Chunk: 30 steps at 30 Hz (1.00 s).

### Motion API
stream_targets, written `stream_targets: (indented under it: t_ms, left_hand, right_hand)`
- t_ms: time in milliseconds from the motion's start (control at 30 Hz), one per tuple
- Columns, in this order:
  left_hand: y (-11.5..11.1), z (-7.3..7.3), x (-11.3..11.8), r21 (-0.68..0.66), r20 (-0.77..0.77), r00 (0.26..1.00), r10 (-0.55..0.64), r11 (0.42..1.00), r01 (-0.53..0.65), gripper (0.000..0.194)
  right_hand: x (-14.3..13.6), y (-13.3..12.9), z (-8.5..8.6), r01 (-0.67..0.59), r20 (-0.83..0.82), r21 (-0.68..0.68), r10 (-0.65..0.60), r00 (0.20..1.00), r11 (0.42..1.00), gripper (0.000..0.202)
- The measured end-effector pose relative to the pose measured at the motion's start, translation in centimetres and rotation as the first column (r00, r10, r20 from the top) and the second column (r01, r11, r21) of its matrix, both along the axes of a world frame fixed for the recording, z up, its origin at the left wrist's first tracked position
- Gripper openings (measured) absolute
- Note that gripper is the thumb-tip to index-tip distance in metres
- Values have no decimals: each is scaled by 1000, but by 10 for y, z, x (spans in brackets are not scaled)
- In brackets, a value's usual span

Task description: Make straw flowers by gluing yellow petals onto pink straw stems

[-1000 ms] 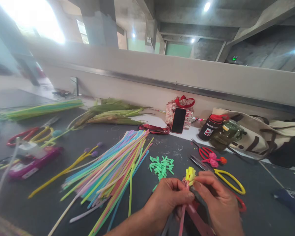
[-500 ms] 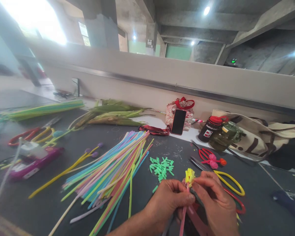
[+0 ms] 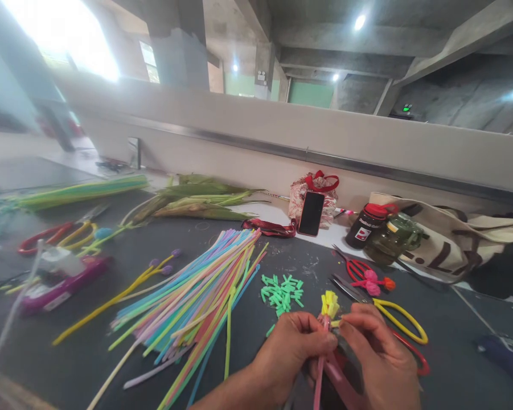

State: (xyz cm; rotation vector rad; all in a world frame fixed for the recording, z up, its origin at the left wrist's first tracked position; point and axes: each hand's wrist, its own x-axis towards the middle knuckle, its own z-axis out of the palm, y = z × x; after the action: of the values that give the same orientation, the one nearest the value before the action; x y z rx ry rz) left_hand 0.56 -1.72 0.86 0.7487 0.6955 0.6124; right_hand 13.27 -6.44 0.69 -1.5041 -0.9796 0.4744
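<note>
My left hand [image 3: 291,354] pinches a pink straw [image 3: 318,376] just below its frayed yellow tuft [image 3: 329,304]. My right hand [image 3: 382,359] closes on the same tuft end from the right, thumb and forefinger meeting the left fingers, with a dark tool partly hidden in the palm. A fan of coloured straws [image 3: 196,296] lies to the left on the dark table [image 3: 89,364]. Short green straw pieces [image 3: 282,291] are piled just beyond my hands.
Yellow-handled scissors [image 3: 399,322] and red scissors [image 3: 356,266] lie right of my hands. A phone [image 3: 311,213] leans on a patterned bag, with two jars [image 3: 378,230] and a canvas bag [image 3: 452,239] at the back right. Corn husks [image 3: 196,199] and a pink tool [image 3: 62,282] lie left.
My hands and the tufted straw stay in nearly the same place; the fingers shifted slightly around the tuft. The view drifted a little.
</note>
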Motion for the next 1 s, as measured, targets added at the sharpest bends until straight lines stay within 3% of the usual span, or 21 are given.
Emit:
stream_targets:
  t_ms: [100, 200, 300, 700, 1000]
  left_hand:
    - [1, 0, 0, 13, -12, 999, 35, 999, -35, 29]
    - [3, 1, 0, 25, -45, 998, 51, 998, -50, 29]
    - [4, 2, 1, 35, -71, 996, 49, 998, -47, 32]
    - [4, 2, 2, 87, -124, 991, 58, 995, -48, 27]
    - [0, 4, 3, 147, -188, 979, 78, 988, -50, 25]
  right_hand:
    - [0, -1, 4, 0, -239, -40, -10, 971, 999, 8]
    - [-2, -2, 8, -85, -522, -107, 17, 853, 991, 13]
    - [-6, -1, 9, -148, -641, -144, 22, 767, 978, 18]
    - [-13, 3, 15, -109, -507, -83, 52, 860, 991, 16]
    - [-23, 3, 22, 30, -228, -106, -54, 972, 994, 14]
